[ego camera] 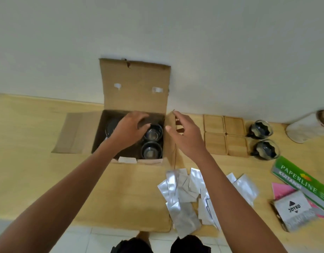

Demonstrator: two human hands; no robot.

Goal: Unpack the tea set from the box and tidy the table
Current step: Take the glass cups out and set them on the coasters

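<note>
An open cardboard box point(135, 92) stands against the wall on the wooden table. Inside it, two glass cups point(153, 133) sit one behind the other on the right side; a darker glass item on the left is mostly hidden. My left hand point(129, 130) reaches into the box, fingers curled over the far cup's rim; I cannot tell whether it grips it. My right hand point(185, 136) is at the box's right flap point(170, 125), fingers spread. Two glass cups point(261, 128) with dark inserts stand at the right, beside several square wooden coasters point(224, 136).
Several silvery sachets point(185, 189) lie scattered near the table's front edge. At the right lie a green Paperline receipt book point(301, 179), pink paper and a Joyko packet point(294, 210). A white container point(307, 128) stands at the far right. The box's left flap point(75, 132) lies flat.
</note>
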